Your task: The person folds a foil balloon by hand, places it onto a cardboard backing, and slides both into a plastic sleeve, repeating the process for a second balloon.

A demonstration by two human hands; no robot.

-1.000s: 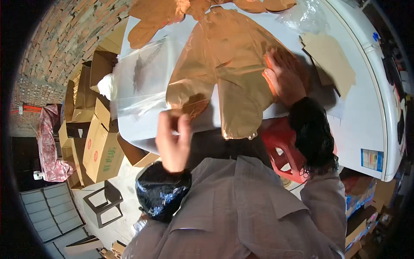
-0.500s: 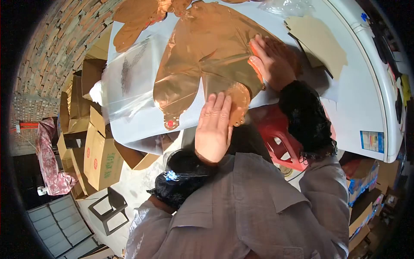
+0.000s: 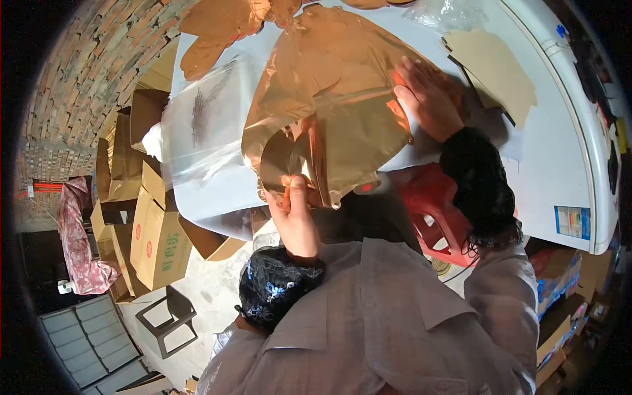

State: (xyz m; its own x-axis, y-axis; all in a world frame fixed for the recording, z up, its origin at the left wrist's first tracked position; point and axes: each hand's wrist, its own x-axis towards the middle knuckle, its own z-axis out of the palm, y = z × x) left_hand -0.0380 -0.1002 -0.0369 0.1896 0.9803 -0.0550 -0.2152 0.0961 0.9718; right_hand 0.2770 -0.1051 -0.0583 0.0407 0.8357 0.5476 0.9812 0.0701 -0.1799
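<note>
A flat copper-coloured foil balloon is spread over the white table. Its lower left lobe is gripped by my left hand, thumb on top and fingers underneath, and that lobe curls up and over toward the middle. My right hand rests flat on the balloon's right edge, fingers stretched out, over an orange-red part. At the balloon's lower edge, a tab with a red dot sticks out. Beyond it, more copper foil lies at the table's far left.
A clear plastic bag lies on the left of the table. Tan card sheets are on the right, beside a large white appliance. Below the table edge are a red plastic stool and opened cartons. A dark small stool stands on the floor.
My left hand has gone from lying flat on a folded-over lobe to pinching the left lobe, which is now lifted and curling inward. My right hand remains pressed on the right edge.
</note>
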